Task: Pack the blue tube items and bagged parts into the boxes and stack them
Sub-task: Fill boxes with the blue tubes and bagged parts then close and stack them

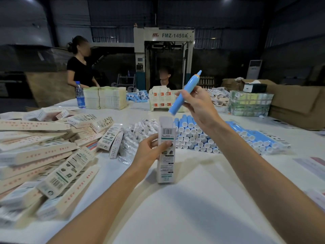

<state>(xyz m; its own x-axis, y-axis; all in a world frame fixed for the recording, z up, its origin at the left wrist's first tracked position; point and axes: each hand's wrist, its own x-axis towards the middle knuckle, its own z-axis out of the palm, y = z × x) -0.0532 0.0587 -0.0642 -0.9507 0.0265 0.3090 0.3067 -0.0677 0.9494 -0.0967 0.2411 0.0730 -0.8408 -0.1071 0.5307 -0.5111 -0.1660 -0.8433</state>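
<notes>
The near middle of the table (184,208) lies bare from its near edge up to the upright open box (166,169) gripped by the left hand (149,154). A sprawling pile of packed boxes (44,155) blocks the left edge. Behind the box, the heap of bagged parts (139,131) and the stack of blue tubes (193,138) wall off the centre. Air over the box's open top is free; the right hand (198,106) holds a blue tube (191,83) tilted above and behind it. Printed sheets (313,166) lie along the right edge.
</notes>
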